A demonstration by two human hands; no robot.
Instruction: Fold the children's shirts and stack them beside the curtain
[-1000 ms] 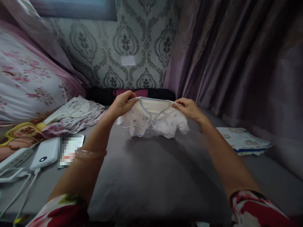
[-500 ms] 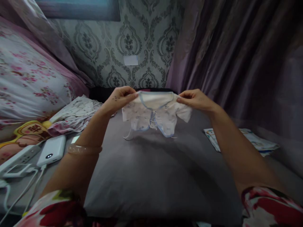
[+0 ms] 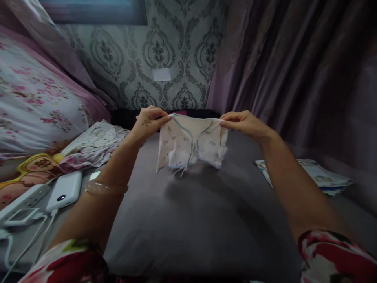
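A small white baby shirt [image 3: 182, 145] with blue trim, a faint print and thin tie strings hangs stretched between my hands above the grey sheet. My left hand [image 3: 150, 121] pinches its left shoulder between thumb and fingers. At the opposite shoulder my right hand [image 3: 243, 122] grips the cloth the same way. The shirt's front faces me, its V-shaped neckline open at the top. Its lower edge and sleeves are slightly blurred, and the strings dangle below the hem.
Crumpled printed clothes [image 3: 91, 143] lie at the left, beside a yellow cushion [image 3: 32, 169]. Nearer are a white power bank [image 3: 64, 190], a power strip [image 3: 26, 200] and cables. Folded cloth [image 3: 321, 175] rests on the grey sheet [image 3: 188, 224] at the right, below a purple curtain [image 3: 265, 67].
The baby shirt has swung in my hands: its sleeves now hang down instead of flaring out, and its ties have shifted. Both hands keep their hold in nearly the same place.
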